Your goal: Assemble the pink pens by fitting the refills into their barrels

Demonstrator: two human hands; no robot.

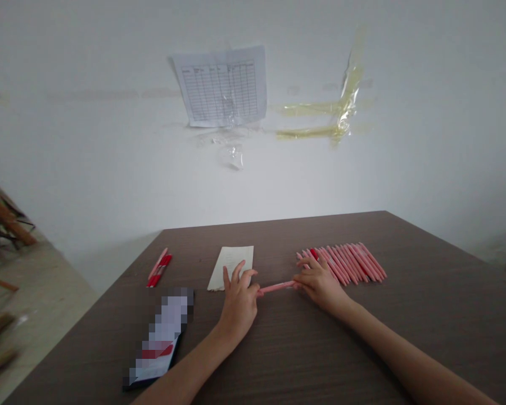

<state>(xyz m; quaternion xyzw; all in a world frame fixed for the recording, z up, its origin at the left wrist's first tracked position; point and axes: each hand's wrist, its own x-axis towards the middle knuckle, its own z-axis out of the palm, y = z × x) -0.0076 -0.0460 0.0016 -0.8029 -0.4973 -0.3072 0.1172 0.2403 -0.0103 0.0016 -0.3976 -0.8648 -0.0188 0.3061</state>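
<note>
A pink pen (pixel 277 287) lies nearly level between my two hands, just above or on the dark table. My left hand (pixel 239 301) pinches its left end, with the other fingers spread over a cream slip of paper (pixel 224 260). The pen's right end is in the fingertips of my right hand (pixel 321 283), which partly covers the left part of a row of pens (pixel 354 263). Most of that row is pink, with a red one among them. Whether the held pen has a cap on is too small to tell.
Pink and red pens (pixel 159 270) lie at the table's left. A dark-edged flat item (pixel 158 343), its face pixelated, rests near my left forearm. The wooden table (pixel 295 360) meets a white wall bearing a taped printed sheet (pixel 223 87) and yellowish tape (pixel 341 112).
</note>
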